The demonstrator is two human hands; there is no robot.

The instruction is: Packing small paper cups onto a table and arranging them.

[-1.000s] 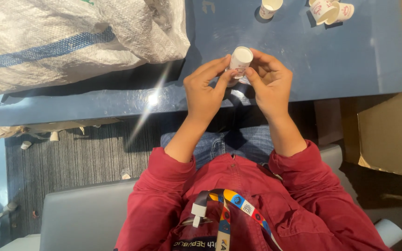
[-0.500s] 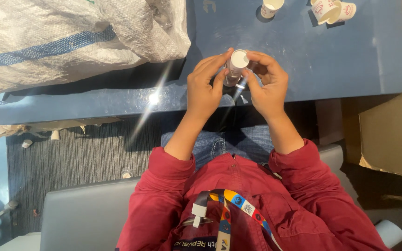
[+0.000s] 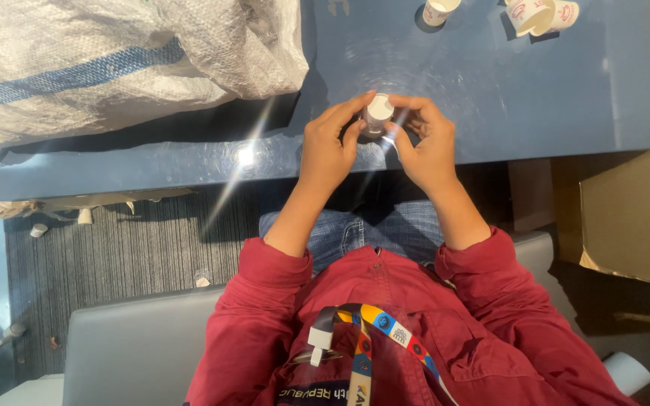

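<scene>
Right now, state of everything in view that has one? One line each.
small white-capped bottle: upright, cap on, held over the table edge.
left hand: closed on the bottle.
right hand: closed on the bottle.
paper cup: upright on the blue table.
two paper cups: tipped on their sides, touching.
woven sack: slumped over the table's left end.
cardboard box: flap open.

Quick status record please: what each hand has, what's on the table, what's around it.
left hand: grips the small white-capped bottle from its side
right hand: fingertips on the same bottle, other side
bottle position: held above the near edge of the blue table
table, far edge: three small white containers, one standing apart
table, left: large woven sack
floor: small scraps on grey carpet
</scene>
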